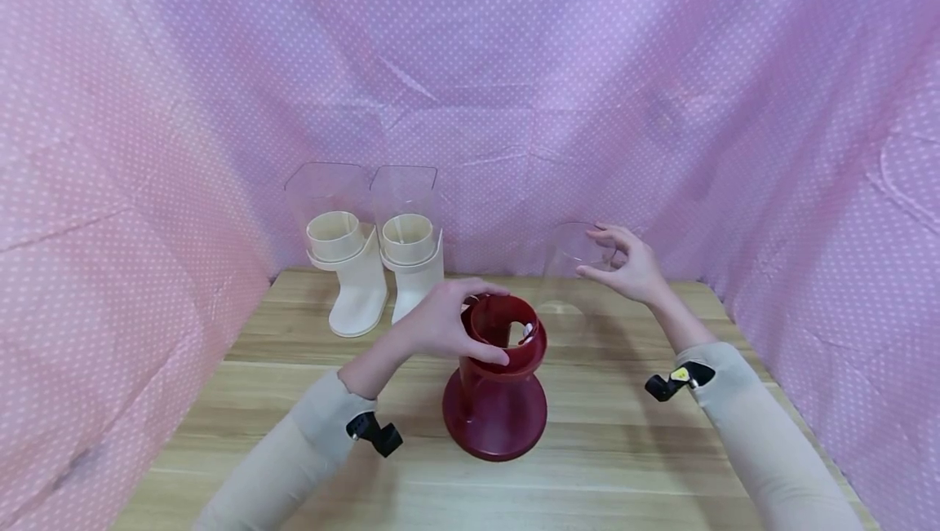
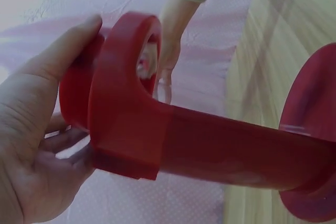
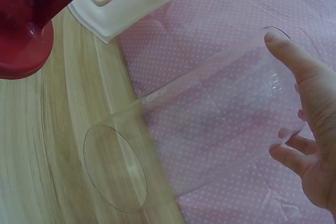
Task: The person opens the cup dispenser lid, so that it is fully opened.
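In the head view, a red stand (image 1: 499,421) with a round base and a ring-shaped top is upright on the wooden table. My left hand (image 1: 448,323) grips a red collar (image 2: 76,95) in the stand's top ring, thumb on one side and fingers on the other. Something small and white shows inside the collar. To the right, my right hand (image 1: 627,266) holds a clear open-ended cylinder (image 3: 210,114) by its upper rim, thumb and fingers on opposite sides. Whether the cylinder's lower end touches the table I cannot tell.
Two cream stands (image 1: 356,294) with round cups stand at the back left, each with a clear container behind its cup. Pink dotted cloth (image 1: 470,42) hangs around the wooden table (image 1: 587,466) at the back and sides.
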Demonstrator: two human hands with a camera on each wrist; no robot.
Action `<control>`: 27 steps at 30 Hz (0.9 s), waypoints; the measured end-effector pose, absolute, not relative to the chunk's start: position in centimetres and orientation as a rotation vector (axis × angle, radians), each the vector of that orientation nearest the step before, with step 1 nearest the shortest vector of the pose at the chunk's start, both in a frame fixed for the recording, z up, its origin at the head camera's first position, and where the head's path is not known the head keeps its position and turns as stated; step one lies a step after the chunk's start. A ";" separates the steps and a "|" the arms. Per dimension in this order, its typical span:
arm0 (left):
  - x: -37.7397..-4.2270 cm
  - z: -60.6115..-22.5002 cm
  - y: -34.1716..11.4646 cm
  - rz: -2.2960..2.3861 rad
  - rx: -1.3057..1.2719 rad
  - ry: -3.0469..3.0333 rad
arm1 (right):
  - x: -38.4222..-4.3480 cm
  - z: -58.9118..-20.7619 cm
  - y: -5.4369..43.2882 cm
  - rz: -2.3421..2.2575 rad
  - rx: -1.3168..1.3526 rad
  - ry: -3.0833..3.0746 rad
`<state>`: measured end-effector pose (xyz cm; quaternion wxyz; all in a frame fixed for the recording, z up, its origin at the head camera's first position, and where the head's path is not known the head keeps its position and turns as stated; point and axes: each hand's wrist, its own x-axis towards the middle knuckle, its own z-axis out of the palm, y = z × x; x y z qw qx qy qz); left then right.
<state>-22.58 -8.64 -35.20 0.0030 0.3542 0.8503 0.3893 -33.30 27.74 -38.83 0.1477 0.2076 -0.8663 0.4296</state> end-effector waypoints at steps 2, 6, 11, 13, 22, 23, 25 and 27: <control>-22.7 -35.1 -8.7 1.217 1.144 2.645 | -33.2 -38.9 27.7 1.241 0.588 -2.493; -22.1 -35.0 -8.4 1.208 1.167 2.683 | -32.9 -39.0 27.6 1.259 0.567 -2.497; -20.8 -35.2 -7.5 1.168 1.115 2.887 | -32.7 -39.2 27.3 1.271 0.562 -2.472; -20.5 -35.4 -7.2 1.186 1.076 2.951 | -32.8 -39.2 27.3 1.265 0.567 -2.456; -20.7 -35.6 -7.4 1.236 1.086 2.941 | -33.2 -39.3 27.5 1.255 0.582 -2.459; -20.7 -35.5 -7.4 1.224 1.092 2.929 | -33.3 -39.3 27.6 1.250 0.583 -2.460; -20.9 -35.3 -7.6 1.195 1.100 2.902 | -33.4 -39.3 27.6 1.234 0.584 -2.462; -21.2 -35.1 -7.8 1.163 1.118 2.869 | -33.4 -39.3 27.6 1.226 0.588 -2.462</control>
